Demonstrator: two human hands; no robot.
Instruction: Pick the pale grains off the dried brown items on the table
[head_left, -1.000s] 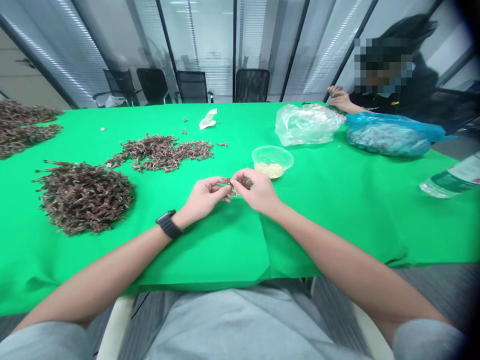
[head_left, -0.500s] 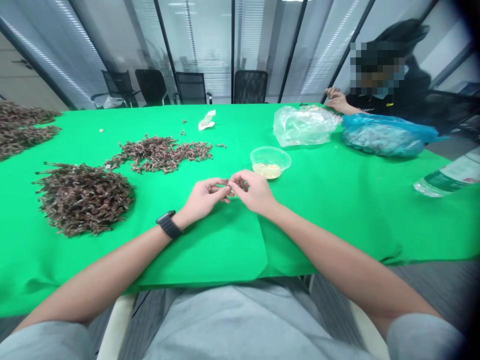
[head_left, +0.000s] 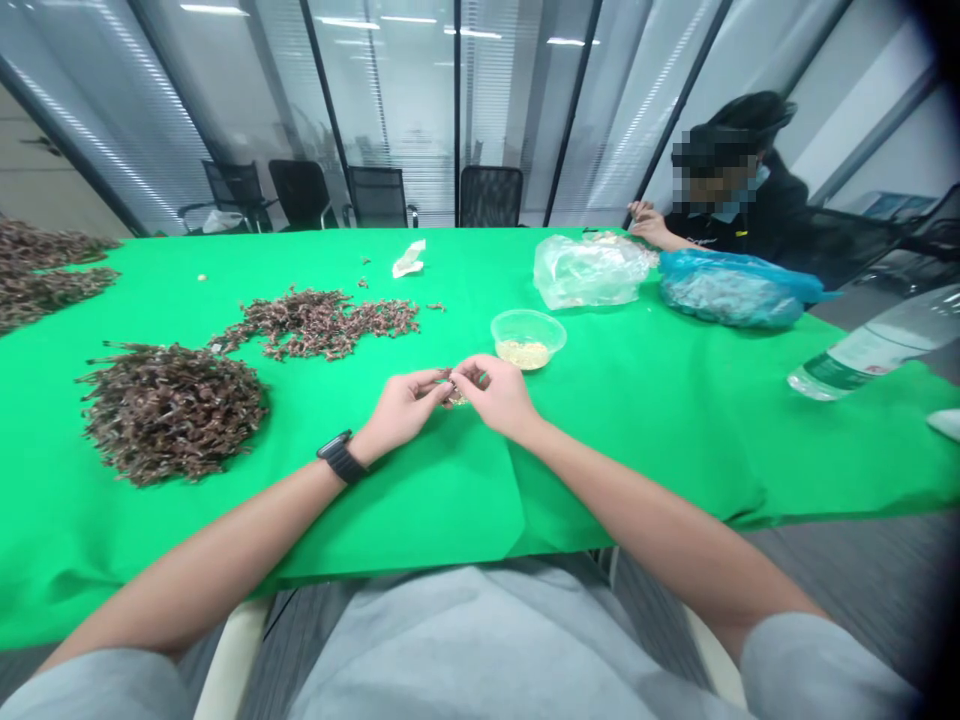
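My left hand (head_left: 405, 408) and my right hand (head_left: 499, 395) meet above the green cloth, with thumbs and fingers pinched together. Between the fingertips is a small dark brown piece (head_left: 448, 377), mostly hidden, which looks like those in the piles. Small yellowish bits (head_left: 459, 398) show just below the fingertips. Behind my right hand stands a clear plastic bowl (head_left: 551, 335) with yellowish bits in its bottom. Left of my hands lie a tall heap of thin brown pieces (head_left: 176, 415) and a flatter, scattered pile of short brown pieces (head_left: 322, 322).
More brown pieces (head_left: 45, 265) lie at the far left. A crumpled white tissue (head_left: 409, 259), a clear plastic bag (head_left: 589, 272), a filled blue bag (head_left: 739, 288) and a lying bottle (head_left: 870, 350) rest on the green cloth (head_left: 637, 430). Another person (head_left: 739, 190) sits at the far right.
The view has tilted up slightly and shifted a little to the right. My hands stay pinched together, with the right fingers slightly more over the left fingertips.
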